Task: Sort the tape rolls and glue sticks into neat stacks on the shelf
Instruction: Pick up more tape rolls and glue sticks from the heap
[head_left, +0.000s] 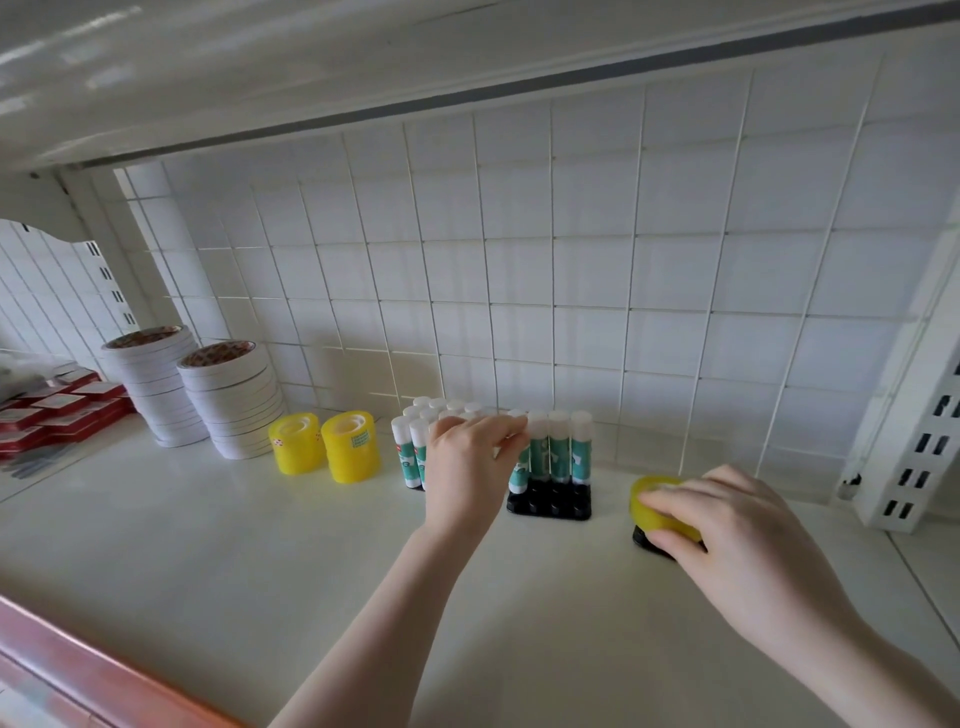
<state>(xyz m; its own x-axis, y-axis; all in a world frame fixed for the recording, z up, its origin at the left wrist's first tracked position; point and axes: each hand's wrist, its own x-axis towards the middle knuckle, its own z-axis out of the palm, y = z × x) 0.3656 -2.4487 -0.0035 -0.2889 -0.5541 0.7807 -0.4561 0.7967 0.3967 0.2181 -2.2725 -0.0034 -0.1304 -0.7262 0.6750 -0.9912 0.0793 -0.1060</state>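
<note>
white shelf (260, 545) holds two double-sided tape stacks (208, 395) at left, yellow tape stacks (324, 449) beside them, glue sticks (558, 447) upright mid-shelf. left hand (467, 462) pinches one stick; right hand (727, 519) grips a yellow tape roll (649, 499).

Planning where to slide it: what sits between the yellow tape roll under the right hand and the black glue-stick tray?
Head view: only bare white shelf between yellow tape roll and black tray.
</note>
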